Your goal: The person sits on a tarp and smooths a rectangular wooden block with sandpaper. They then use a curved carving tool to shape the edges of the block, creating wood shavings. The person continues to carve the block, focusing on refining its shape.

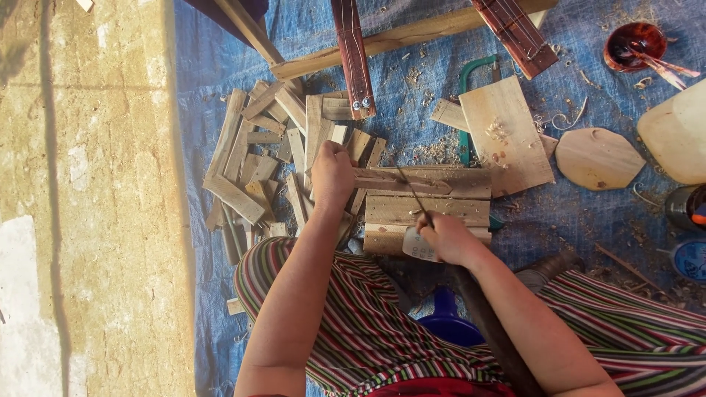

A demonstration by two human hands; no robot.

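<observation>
Right hand [447, 239] dips thin stick [413, 192] at white cup [416, 246].

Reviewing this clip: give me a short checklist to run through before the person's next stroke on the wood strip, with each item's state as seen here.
1. Left hand pressing the wood strip down: ok.
2. Right hand gripping the thin stick tool: ok.
3. Tool tip touching the strip: cannot tell, too thin to see.
4. Strip supported on the stacked boards: ok.
5. Left fingers away from the tool tip: ok, the hand sits at the strip's far end.
6. Space around the work free of clutter: not ok, a pile of wood scraps lies right beside the left hand.
</observation>
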